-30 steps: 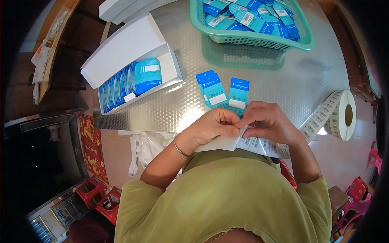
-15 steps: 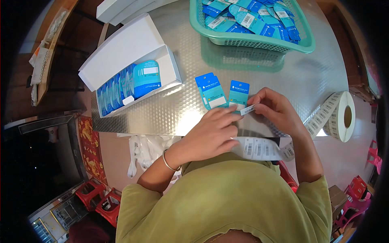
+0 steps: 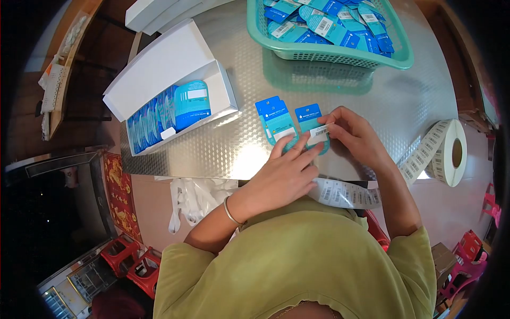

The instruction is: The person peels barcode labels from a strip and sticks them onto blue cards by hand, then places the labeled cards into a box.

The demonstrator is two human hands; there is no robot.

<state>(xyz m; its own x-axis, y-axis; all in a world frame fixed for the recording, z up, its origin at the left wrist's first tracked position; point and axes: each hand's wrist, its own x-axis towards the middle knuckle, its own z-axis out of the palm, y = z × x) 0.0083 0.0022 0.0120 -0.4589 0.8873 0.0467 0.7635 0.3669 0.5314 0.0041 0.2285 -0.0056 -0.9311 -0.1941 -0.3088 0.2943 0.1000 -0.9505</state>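
Note:
A barcode label (image 3: 318,132) lies over the white area of a blue and teal card (image 3: 308,115), its right end pinched by my right hand (image 3: 351,130). My left hand (image 3: 281,174) has its fingers spread, with fingertips touching the lower part of that card and the edge of the cards beside it. Those overlapping cards (image 3: 275,114) lie just to the left. Below my left hand a strip of barcode labels (image 3: 345,193) hangs at the table edge. It seems to belong to the label roll (image 3: 452,152) on the right.
An open white box (image 3: 225,87) with a row of blue cards stands on the left of the metal table (image 3: 241,69). A green basket (image 3: 329,51) full of labelled cards is at the back. White plastic bags (image 3: 194,199) and red stools (image 3: 143,271) are below the table's edge.
My right hand has brought the peeled label from the strip onto the card. My left hand has left the strip and moved up to the cards. The card has tilted slightly.

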